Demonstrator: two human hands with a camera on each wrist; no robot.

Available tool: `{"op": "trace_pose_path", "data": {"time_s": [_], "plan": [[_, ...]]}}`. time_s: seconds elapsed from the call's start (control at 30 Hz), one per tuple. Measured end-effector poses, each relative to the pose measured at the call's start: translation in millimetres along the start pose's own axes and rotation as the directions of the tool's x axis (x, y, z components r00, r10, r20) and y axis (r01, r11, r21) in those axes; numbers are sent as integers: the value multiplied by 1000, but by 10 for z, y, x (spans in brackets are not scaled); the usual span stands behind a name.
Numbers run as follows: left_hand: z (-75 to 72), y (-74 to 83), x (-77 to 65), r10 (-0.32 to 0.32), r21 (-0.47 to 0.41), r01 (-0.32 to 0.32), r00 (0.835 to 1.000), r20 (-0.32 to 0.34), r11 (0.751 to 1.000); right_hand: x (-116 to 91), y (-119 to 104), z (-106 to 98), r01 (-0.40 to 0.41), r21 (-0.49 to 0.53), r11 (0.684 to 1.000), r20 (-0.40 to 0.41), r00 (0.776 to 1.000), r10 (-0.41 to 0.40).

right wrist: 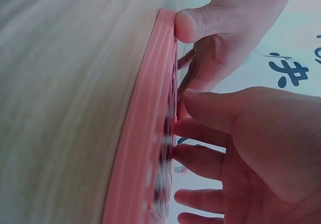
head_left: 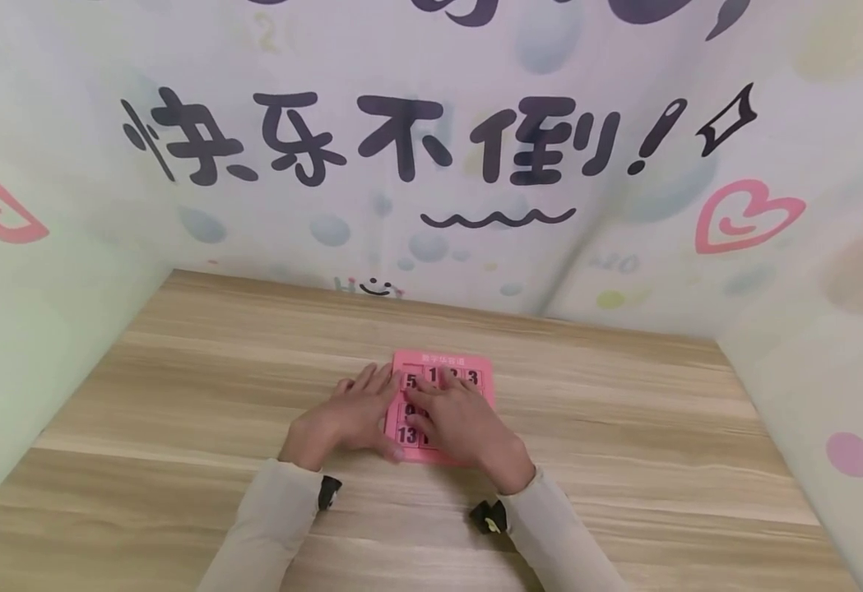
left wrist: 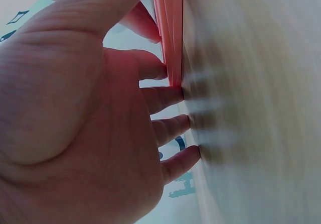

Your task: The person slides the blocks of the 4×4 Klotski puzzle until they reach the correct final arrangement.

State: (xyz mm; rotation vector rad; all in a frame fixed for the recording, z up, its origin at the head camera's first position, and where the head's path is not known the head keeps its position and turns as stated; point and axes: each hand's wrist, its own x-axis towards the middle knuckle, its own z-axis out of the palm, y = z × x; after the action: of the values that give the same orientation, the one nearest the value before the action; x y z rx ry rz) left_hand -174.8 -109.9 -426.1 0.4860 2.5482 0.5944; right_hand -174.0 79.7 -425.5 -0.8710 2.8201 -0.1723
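Observation:
A pink number sliding puzzle (head_left: 442,359) lies flat on the table, its tiles printed with black numerals such as 5, 1, 3 and 13. My left hand (head_left: 357,413) rests along its left side with fingers extended, and the left thumb touches the near left corner. In the left wrist view, the fingertips of that hand reach the board's edge and the tabletop. My right hand (head_left: 468,419) lies over the board and hides many tiles. Seen from the right wrist, that hand's thumb and fingertips (right wrist: 183,153) touch the tiled face, fingers extended.
Wood-grain tabletop (head_left: 609,444) surrounds the puzzle. A white printed backdrop (head_left: 313,238) with dark lettering, hearts and bubbles stands behind the table and along both sides. Dark wrist-camera pieces (head_left: 488,516) sit at the light sleeves (head_left: 261,526).

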Motion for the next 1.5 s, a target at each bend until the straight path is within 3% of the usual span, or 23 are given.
{"op": "trace_pose_path", "data": {"time_s": [1.5], "plan": [[45, -7, 10, 4, -7, -4, 1000, -27, 1000, -91, -65, -68, 23, -47, 999, 27, 999, -21]]}}
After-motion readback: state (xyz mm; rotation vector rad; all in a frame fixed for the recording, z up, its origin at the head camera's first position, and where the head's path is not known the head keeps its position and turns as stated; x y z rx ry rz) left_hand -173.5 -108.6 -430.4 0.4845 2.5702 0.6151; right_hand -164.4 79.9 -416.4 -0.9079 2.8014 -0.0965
